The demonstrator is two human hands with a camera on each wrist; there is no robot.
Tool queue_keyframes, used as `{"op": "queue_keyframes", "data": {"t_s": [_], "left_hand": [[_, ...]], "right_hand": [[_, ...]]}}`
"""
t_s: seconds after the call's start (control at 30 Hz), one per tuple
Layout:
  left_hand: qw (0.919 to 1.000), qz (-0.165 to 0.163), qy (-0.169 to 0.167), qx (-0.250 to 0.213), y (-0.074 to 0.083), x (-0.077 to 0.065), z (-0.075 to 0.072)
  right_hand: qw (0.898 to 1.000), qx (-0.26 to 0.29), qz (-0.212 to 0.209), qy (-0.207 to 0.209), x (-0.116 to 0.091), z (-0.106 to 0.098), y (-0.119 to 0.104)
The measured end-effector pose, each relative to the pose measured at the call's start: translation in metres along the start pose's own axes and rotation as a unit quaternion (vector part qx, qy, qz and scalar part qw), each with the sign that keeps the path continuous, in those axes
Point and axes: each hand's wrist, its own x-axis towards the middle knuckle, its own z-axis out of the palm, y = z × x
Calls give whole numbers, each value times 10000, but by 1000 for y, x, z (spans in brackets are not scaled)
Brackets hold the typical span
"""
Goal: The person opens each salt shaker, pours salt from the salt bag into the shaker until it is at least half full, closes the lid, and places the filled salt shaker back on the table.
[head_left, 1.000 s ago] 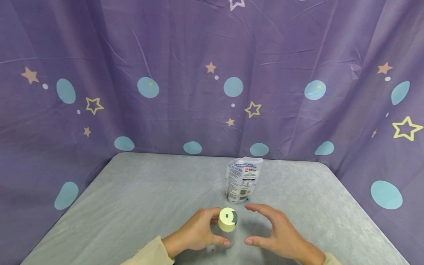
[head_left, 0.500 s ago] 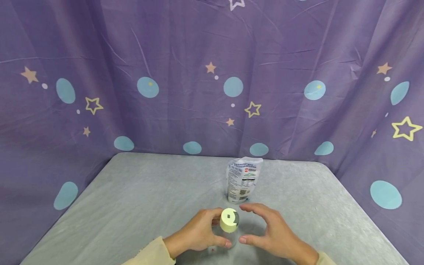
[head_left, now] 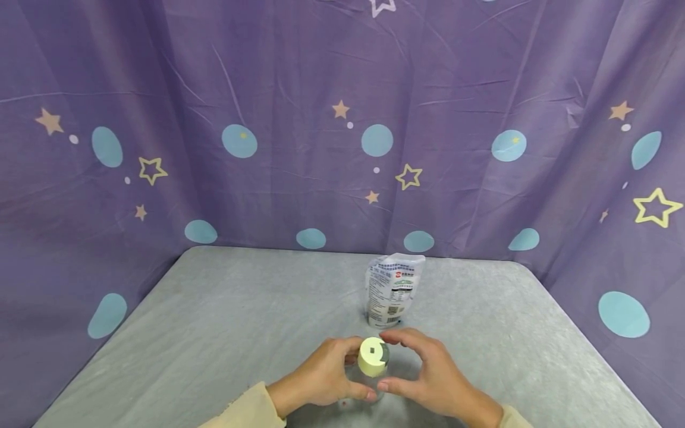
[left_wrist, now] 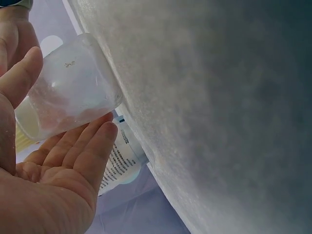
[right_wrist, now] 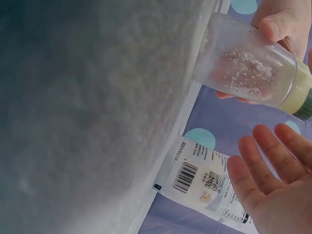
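A clear shaker bottle [right_wrist: 243,61] with a pale yellow cap [head_left: 372,356] stands upright near the table's front. White specks show on its side in the right wrist view. My left hand [head_left: 326,374] holds the bottle from the left, with the thumb [right_wrist: 275,28] on the near side and the fingers round the far side. On the right, my right hand [head_left: 428,374] is spread in a wide C, its thumb tip and forefinger close to the bottle. That palm [right_wrist: 287,209] faces the bottle and holds nothing.
Behind the bottle a white printed pouch [head_left: 393,291] stands upright on the grey cloth-covered table [head_left: 257,309]. A tiny red spot [head_left: 344,403] lies close by the left thumb. A purple patterned curtain [head_left: 321,148] encloses the back and sides.
My right hand has come leftward, closing in on the bottle. The bottle and my left hand have shifted slightly right. The pouch stays where it was.
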Motion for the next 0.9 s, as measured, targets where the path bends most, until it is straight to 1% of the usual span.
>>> {"op": "queue_keyframes", "data": {"t_s": [0.1,0.43,0.63,0.9], "left_hand": [[10000,50,24,23,0,0,1],[9999,53,46,119,2,1,2],[10000,61,12,38,3,2,3],[10000,34,-37,-53,4,3,4]], "right_hand": [[10000,-8,-29,27,0,2,0],[9998,-82,107,136,2,4,-2],[9996,-74,87,246,5,5,-3],[9996,40,39,289,9,8,-7]]}}
